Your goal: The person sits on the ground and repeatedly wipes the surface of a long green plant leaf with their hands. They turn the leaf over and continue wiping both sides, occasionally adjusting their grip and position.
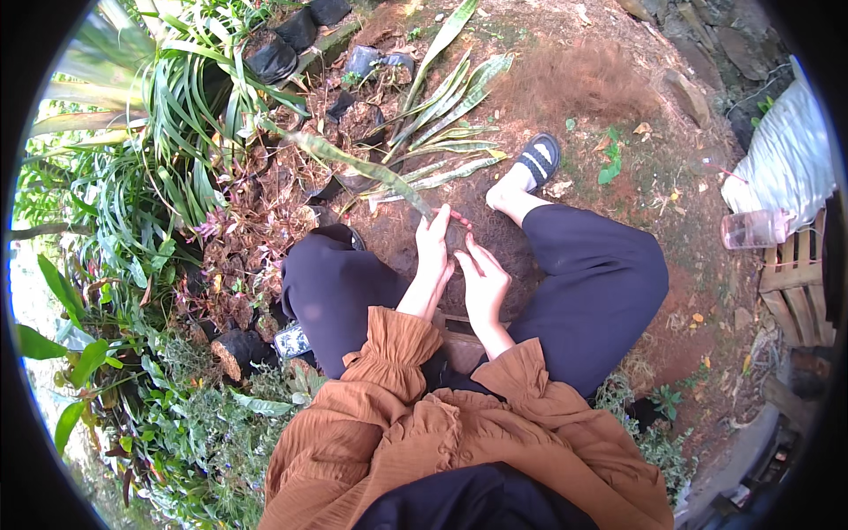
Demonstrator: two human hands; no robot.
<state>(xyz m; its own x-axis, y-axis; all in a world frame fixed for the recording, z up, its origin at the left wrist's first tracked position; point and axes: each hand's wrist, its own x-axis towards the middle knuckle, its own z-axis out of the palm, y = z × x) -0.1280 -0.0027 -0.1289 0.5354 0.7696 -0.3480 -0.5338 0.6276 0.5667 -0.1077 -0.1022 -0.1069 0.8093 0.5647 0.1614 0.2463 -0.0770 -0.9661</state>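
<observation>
A long, mottled snake plant leaf (371,171) runs from my left hand (434,245) up and to the left. The thumb and fingers of that hand close on its lower end. Just right of it is my right hand (485,275), its fingers bent and raised towards the left one; whether it holds anything small I cannot tell. Beyond my hands, several cut snake plant leaves (457,99) lie fanned out on the soil, their bases pointing down and left.
Black plant bags (271,59) stand at the upper left beside dense strappy plants (192,112). A phone (291,341) lies by my left knee. On the right are a pink clear plastic container (755,230), a white sack (788,152) and a slatted wooden crate (798,285).
</observation>
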